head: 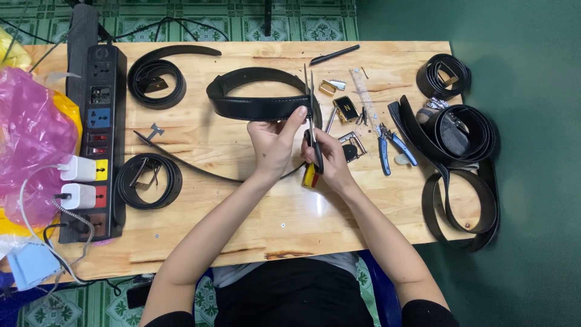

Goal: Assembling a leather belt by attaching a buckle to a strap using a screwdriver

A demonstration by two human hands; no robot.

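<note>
While the left hand point(273, 142) pinches the black belt point(257, 103) at its right end, fingers closed on the strap, the right hand point(327, 158) grips a pair of scissors point(311, 118), blades pointing to the far side and set against that same end. The belt lies looped at the middle of the wooden tabletop point(242, 218). Just right sit gold buckles point(342, 103) and blue-handled pliers point(387, 145). Coiled belts point(460, 127) lie at the right edge, a power strip point(100, 133) at the left.
</note>
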